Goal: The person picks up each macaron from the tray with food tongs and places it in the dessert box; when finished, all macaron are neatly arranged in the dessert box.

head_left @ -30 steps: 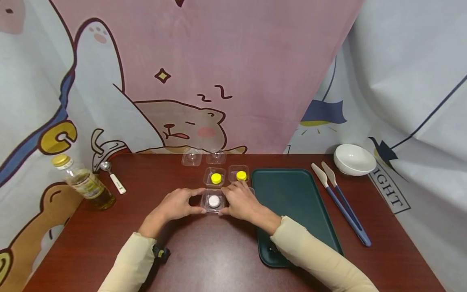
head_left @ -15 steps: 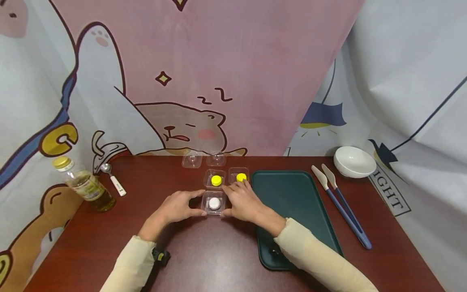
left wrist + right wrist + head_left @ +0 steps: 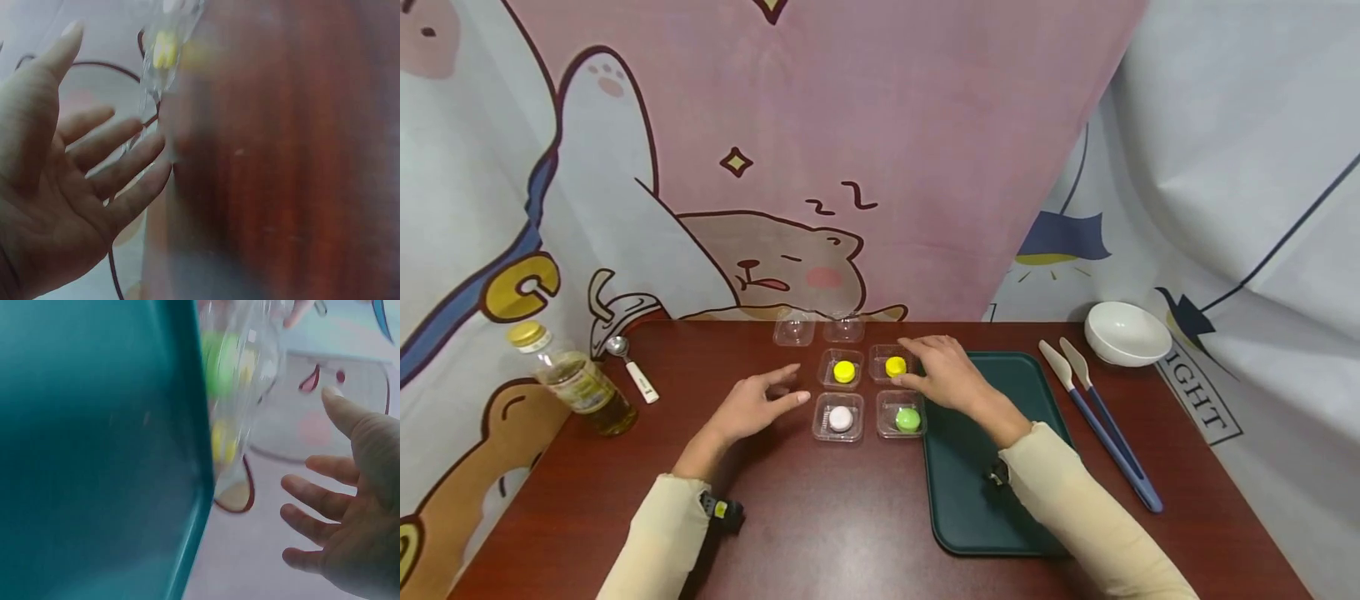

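Note:
My left hand [image 3: 751, 407] hovers with its fingers spread, just left of a clear plastic box [image 3: 822, 427] that holds a round white piece [image 3: 840, 418], perhaps a macaron. Beside it, a second clear box [image 3: 886, 427] contains a green piece [image 3: 907, 420]. Behind these stand two more boxes, each with a yellow piece, the left one [image 3: 845, 372] and the right one [image 3: 895, 367]. My right hand [image 3: 951, 377] is over the tray's upper left corner, fingers loose, close to the right yellow piece's box. Both wrist views show the palms bare.
The dark green tray [image 3: 992, 500] lies to the right, touching or nearly touching the green piece's box. Clear lids or boxes [image 3: 793, 328] stand at the back edge. Tongs [image 3: 1108, 429] and a white bowl [image 3: 1127, 333] are further right; an oil bottle [image 3: 583, 387] and a scoop [image 3: 636, 371] are left.
Both hands have let go of the white piece's box and moved apart, left hand to the left, right hand to the right. The box with the green piece is now uncovered to view.

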A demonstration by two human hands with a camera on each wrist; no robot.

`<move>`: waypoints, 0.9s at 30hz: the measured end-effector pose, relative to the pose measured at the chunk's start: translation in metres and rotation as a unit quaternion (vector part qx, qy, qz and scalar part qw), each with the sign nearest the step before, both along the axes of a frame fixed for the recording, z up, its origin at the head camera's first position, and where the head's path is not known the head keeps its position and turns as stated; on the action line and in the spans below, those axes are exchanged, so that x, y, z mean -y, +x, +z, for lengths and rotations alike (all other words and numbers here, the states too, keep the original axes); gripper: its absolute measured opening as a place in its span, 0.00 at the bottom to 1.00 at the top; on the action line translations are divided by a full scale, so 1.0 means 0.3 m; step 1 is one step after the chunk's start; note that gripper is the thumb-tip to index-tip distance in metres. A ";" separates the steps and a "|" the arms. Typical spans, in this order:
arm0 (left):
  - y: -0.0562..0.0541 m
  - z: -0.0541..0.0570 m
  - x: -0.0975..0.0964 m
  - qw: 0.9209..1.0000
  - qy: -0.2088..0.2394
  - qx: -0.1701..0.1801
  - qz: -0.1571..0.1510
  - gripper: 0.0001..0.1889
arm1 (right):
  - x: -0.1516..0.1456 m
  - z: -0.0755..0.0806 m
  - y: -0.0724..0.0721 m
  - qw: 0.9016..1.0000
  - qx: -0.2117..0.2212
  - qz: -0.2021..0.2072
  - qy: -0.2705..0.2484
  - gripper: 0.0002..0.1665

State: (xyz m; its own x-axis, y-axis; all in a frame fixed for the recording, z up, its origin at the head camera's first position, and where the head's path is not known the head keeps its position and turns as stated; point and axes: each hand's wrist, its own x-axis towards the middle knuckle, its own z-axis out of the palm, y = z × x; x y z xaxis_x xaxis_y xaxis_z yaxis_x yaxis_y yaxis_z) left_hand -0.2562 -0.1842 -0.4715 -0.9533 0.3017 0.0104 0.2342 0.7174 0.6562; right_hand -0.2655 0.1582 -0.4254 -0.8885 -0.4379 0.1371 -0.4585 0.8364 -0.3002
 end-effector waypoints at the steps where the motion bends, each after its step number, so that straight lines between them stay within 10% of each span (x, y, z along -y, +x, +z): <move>1: -0.017 0.001 0.005 1.000 0.014 0.006 0.024 0.40 | -0.016 0.000 -0.010 1.000 0.004 -0.006 -0.003 0.42; 8: -0.139 0.022 0.038 0.976 0.116 0.086 0.165 0.33 | -0.092 -0.027 -0.069 0.999 0.049 -0.020 -0.005 0.45; 27: -0.351 0.013 0.025 0.951 0.113 0.147 0.248 0.27 | -0.079 -0.065 -0.134 0.995 0.098 -0.005 -0.001 0.47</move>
